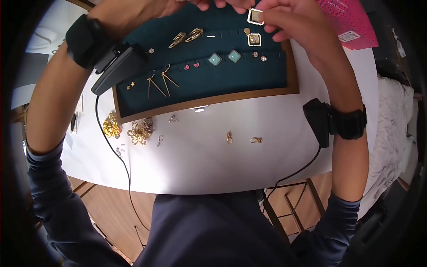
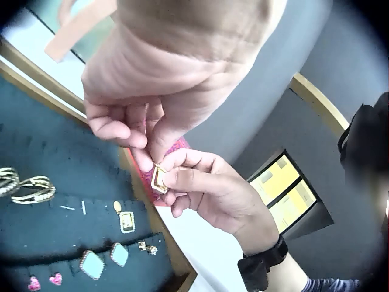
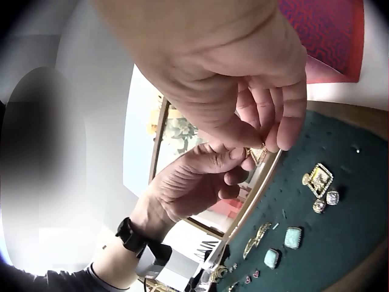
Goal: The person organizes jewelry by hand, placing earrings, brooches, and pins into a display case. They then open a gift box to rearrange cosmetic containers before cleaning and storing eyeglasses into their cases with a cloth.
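A square gold drop earring with a sparkling pale border (image 1: 255,17) is held up over the far right of a dark green jewelry tray (image 1: 200,80). My right hand (image 1: 293,20) pinches its square part between thumb and fingers. From the other side, my left hand (image 2: 176,91) has thumb and fingertip pinched at the earring's small top end; in the head view most of this hand is cut off by the upper edge. A matching square earring (image 1: 254,40) sits on the tray just below, under a round gold stud.
The wood-framed tray carries turquoise earrings (image 1: 234,55), pink hearts (image 1: 187,66), gold hoops (image 1: 194,34) and long bar earrings (image 1: 169,82). Rings (image 1: 256,140) and gold flower-like pieces (image 1: 140,132) lie on the white table (image 1: 200,160). A pink bag (image 1: 356,22) stands at right. Camera cables trail from both wrists.
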Demonstrator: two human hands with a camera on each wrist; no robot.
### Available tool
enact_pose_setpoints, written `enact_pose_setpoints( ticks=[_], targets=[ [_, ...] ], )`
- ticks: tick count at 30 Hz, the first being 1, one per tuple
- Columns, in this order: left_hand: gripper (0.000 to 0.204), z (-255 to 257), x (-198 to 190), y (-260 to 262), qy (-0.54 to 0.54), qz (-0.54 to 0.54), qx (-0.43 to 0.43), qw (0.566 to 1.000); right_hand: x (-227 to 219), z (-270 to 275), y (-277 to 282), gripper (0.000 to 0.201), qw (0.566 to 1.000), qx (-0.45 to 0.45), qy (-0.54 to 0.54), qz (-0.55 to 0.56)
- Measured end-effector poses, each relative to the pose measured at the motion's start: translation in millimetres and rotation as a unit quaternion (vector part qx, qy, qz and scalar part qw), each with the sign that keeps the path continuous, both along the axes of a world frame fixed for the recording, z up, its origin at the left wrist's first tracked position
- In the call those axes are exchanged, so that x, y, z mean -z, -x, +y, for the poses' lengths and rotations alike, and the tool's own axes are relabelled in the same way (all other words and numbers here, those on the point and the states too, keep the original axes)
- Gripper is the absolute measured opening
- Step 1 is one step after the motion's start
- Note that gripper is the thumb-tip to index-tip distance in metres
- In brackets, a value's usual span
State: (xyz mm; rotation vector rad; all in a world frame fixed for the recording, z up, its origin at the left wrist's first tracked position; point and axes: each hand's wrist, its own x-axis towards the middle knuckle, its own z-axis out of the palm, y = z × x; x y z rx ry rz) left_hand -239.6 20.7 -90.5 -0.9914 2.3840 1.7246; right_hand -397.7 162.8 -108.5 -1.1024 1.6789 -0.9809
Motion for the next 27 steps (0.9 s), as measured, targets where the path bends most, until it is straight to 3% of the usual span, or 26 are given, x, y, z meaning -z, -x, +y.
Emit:
enact_pose_setpoints(
  ticks=[8, 13, 16, 19, 27],
  targets=[
    [0.009, -15, 27, -6, -0.037, -0.017, 0.016, 0.999, 28, -19, 2, 0.017, 0.998, -0.048, -0.040, 0.028],
    [0.010, -15, 32, -6, -0.016, -0.043, 0.024, 0.999, 13, -14, -3, 0.017, 0.997, -0.073, -0.024, 0.012],
    [0.010, -15, 32, -6, -0.035, -0.024, 0.037, 0.998, 12, -24, -12, 0.017, 0.993, -0.022, -0.098, 0.065],
    [0.008, -11, 31, -8, -0.064, -0.016, 0.025, 0.997, 11, -10, -7, 0.016, 0.997, -0.068, -0.039, 0.030],
    [0.006, -18, 43, -8, -0.072, 0.002, 0.080, 0.994, 11, -12, -15, 0.015, 0.993, -0.061, -0.068, 0.075]
  ],
)
